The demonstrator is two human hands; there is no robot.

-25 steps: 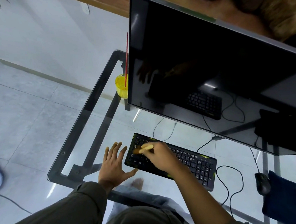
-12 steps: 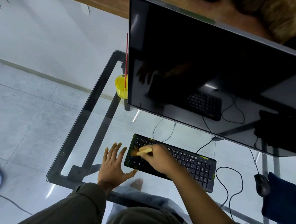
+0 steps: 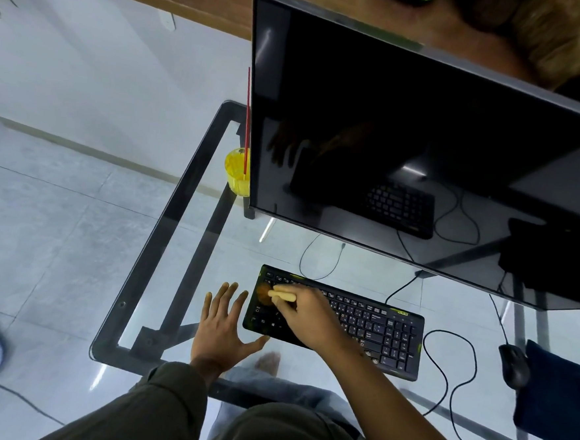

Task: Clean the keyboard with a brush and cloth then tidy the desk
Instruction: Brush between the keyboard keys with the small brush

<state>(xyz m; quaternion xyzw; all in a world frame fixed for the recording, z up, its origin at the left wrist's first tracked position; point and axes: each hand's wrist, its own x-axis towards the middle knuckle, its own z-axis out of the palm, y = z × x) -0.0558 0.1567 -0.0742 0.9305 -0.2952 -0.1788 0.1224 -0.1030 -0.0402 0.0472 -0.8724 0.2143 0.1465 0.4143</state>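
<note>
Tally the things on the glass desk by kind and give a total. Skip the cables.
Monitor: 1
Keyboard: 1
Mouse: 1
Brush, held in the right hand: 1
Yellow cup: 1
Red stick standing in the cup: 1
Dark blue cloth: 1
Total: 7

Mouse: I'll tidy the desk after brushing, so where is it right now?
In the head view, the mouse lies on the glass desk at the right, past the keyboard's right end, beside a dark blue fabric.
</note>
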